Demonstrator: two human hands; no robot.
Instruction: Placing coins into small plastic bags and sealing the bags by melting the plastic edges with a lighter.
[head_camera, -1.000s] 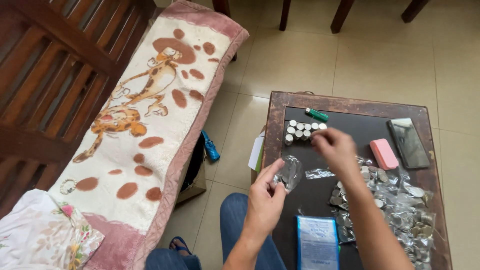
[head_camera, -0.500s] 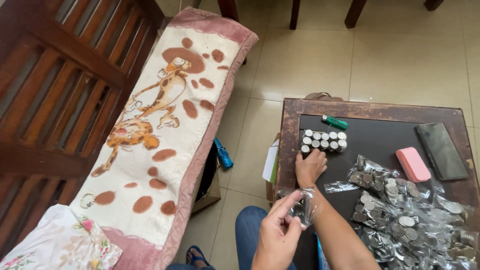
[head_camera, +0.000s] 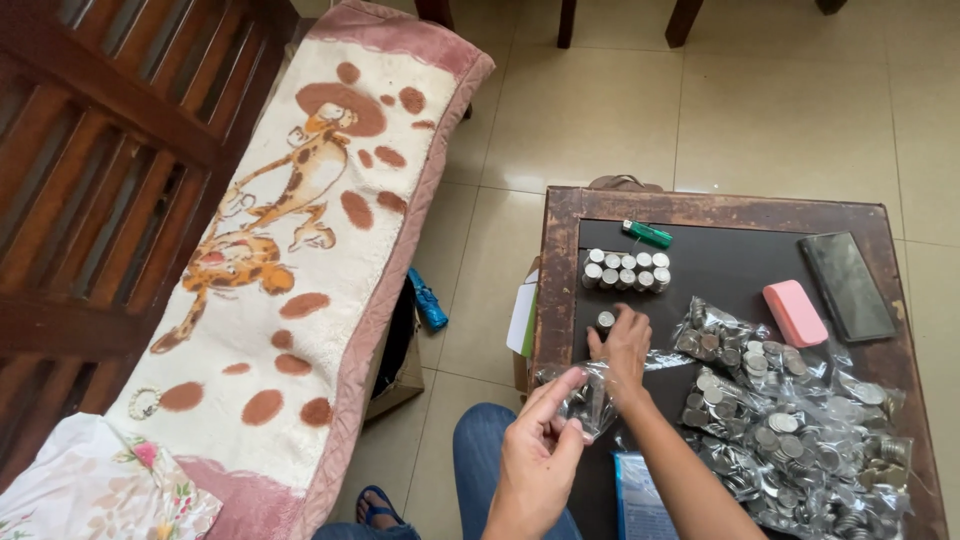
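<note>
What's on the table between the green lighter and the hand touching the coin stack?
In the head view, a block of stacked silver coins lies between the green lighter and the right hand.

Soft, even daylight fills my view, bright enough to read colours everywhere, with no hard shadows; only a faint, diffuse shade sits under the table (head_camera: 560, 290) edge and beneath the bench. The pale floor tiles (head_camera: 600, 110) carry a mild sheen, and the clear plastic bag (head_camera: 588, 400) in my left hand (head_camera: 535, 460) and the coin bags (head_camera: 800, 430) throw small glints. Focus is fairly sharp at centre, my near forearm is slightly soft, and lines bow a little toward the edges.
</note>
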